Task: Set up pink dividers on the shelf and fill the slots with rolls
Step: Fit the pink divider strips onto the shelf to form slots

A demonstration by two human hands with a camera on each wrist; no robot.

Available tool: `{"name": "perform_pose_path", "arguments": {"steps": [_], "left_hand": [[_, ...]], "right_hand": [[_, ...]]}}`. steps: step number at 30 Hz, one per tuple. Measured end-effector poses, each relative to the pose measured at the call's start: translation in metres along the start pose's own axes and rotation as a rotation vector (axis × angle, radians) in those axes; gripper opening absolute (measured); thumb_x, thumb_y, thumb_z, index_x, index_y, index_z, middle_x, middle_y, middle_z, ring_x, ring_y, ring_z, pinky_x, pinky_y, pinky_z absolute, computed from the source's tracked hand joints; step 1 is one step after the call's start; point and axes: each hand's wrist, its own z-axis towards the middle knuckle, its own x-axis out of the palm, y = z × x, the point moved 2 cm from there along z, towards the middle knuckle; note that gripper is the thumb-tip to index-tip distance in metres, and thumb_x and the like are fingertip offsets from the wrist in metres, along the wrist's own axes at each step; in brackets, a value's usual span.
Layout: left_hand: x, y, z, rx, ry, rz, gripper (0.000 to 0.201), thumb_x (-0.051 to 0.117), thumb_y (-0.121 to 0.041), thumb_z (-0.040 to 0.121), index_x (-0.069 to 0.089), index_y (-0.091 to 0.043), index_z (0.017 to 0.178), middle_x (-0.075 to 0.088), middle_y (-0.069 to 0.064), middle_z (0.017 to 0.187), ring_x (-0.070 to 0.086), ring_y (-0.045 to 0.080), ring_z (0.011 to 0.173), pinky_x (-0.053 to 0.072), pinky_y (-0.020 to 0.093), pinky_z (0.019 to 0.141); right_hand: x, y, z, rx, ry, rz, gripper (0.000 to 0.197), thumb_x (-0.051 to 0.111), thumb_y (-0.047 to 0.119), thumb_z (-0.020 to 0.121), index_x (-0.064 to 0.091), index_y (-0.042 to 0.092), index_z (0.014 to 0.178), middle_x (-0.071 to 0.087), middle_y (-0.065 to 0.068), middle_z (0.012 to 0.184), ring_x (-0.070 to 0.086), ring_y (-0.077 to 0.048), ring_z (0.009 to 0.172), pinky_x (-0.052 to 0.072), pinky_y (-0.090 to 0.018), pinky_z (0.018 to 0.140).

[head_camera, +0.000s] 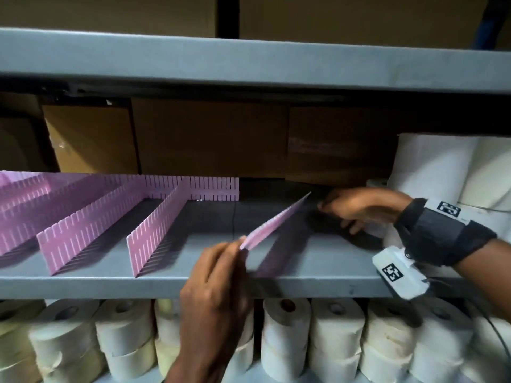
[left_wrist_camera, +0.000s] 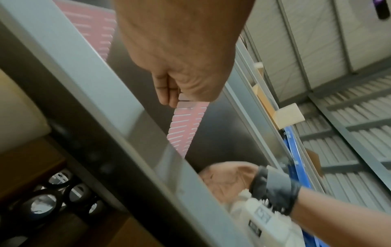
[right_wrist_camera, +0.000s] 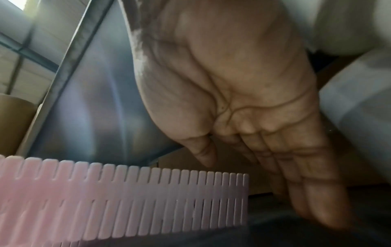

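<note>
left hand (head_camera: 218, 275) pinches a loose pink divider (head_camera: 276, 222) over the shelf (head_camera: 318, 275); right hand (head_camera: 359, 208) fingers relaxed, empty. we're mid divider setup; next, slot it into the back strip (head_camera: 207, 187).

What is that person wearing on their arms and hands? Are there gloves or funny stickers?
No gloves: both hands are bare. The right hand has a wide black strap wrapped round its wrist. On the strap sit white boxes with black-and-white square patterns like little puzzle codes, and a thin dark cable hangs from it. The left hand shows no sleeve; any strap there is out of sight.
</note>
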Motion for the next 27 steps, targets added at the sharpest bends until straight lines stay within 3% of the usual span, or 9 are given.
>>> {"name": "perform_pose_path", "arguments": {"steps": [3,7,10,17,19,21,23,25,27], "left_hand": [[-0.019,0.008,0.013,-0.091,-0.133,-0.057,0.024,0.056,-0.016,0.1,0.076,-0.004,0.105,0.071,0.001,0.097,0.067,0.011,0.084,0.052,0.024,0.077],[-0.037,0.014,0.024,-0.245,-0.227,-0.207,0.016,0.058,-0.027,0.099,0.071,-0.022,0.106,0.07,-0.01,0.093,0.066,-0.001,0.082,0.045,0.004,0.074],[-0.045,0.019,0.028,-0.306,-0.286,-0.247,0.018,0.058,-0.03,0.099,0.07,-0.026,0.112,0.072,-0.008,0.096,0.067,0.006,0.085,0.053,0.019,0.079],[-0.053,0.026,0.044,-0.382,-0.268,-0.204,0.036,0.047,-0.036,0.104,0.073,-0.014,0.114,0.072,0.007,0.093,0.07,0.029,0.088,0.058,0.052,0.083],[-0.054,0.023,0.052,-0.374,-0.242,-0.22,0.034,0.047,-0.035,0.106,0.073,-0.016,0.118,0.075,-0.001,0.095,0.073,0.023,0.09,0.06,0.047,0.085],[-0.056,0.022,0.057,-0.356,-0.239,-0.246,0.034,0.053,-0.033,0.103,0.068,-0.021,0.131,0.077,-0.016,0.1,0.075,0.01,0.092,0.062,0.028,0.084],[-0.058,0.021,0.061,-0.346,-0.23,-0.26,0.044,0.058,-0.031,0.094,0.061,-0.023,0.138,0.075,-0.024,0.1,0.075,0.004,0.092,0.06,0.019,0.082],[-0.058,0.02,0.065,-0.342,-0.218,-0.248,0.044,0.059,-0.032,0.091,0.058,-0.03,0.136,0.073,-0.03,0.099,0.075,0.002,0.093,0.06,0.02,0.083],[-0.056,0.02,0.067,-0.341,-0.222,-0.213,0.041,0.06,-0.03,0.097,0.057,-0.028,0.138,0.072,-0.025,0.111,0.076,0.009,0.097,0.063,0.032,0.087]], "right_hand": [[-0.012,0.019,0.011,-0.011,-0.006,0.084,0.053,0.041,0.049,0.102,0.042,0.015,0.143,0.056,-0.014,0.132,0.062,-0.033,0.109,0.055,-0.047,0.09],[-0.015,0.05,0.029,-0.135,-0.047,0.279,0.043,0.043,0.048,0.102,0.052,0.021,0.133,0.062,-0.008,0.119,0.065,-0.028,0.096,0.056,-0.038,0.072],[-0.012,0.069,0.044,-0.205,-0.041,0.418,0.039,0.05,0.043,0.101,0.057,0.015,0.127,0.064,-0.011,0.106,0.066,-0.027,0.088,0.055,-0.033,0.064],[-0.019,0.126,0.075,-0.356,-0.062,0.632,0.017,0.054,0.034,0.098,0.064,0.02,0.094,0.071,-0.004,0.094,0.068,-0.019,0.084,0.052,-0.034,0.069],[-0.021,0.137,0.083,-0.411,-0.042,0.64,0.017,0.052,0.032,0.099,0.064,0.024,0.09,0.07,0.001,0.087,0.067,-0.015,0.08,0.05,-0.035,0.07],[-0.02,0.145,0.091,-0.457,-0.004,0.651,0.017,0.052,0.033,0.099,0.064,0.025,0.091,0.069,0.003,0.086,0.067,-0.014,0.081,0.049,-0.035,0.07],[-0.019,0.148,0.099,-0.475,0.015,0.661,0.017,0.053,0.036,0.099,0.065,0.024,0.095,0.07,0.001,0.092,0.068,-0.016,0.085,0.05,-0.034,0.068],[-0.014,0.15,0.107,-0.477,0.044,0.715,0.016,0.055,0.033,0.099,0.066,0.022,0.1,0.071,-0.002,0.097,0.07,-0.019,0.087,0.054,-0.034,0.068],[-0.006,0.153,0.115,-0.487,0.112,0.796,0.013,0.058,0.027,0.097,0.068,0.019,0.099,0.074,-0.002,0.091,0.073,-0.019,0.082,0.058,-0.034,0.064]]}}
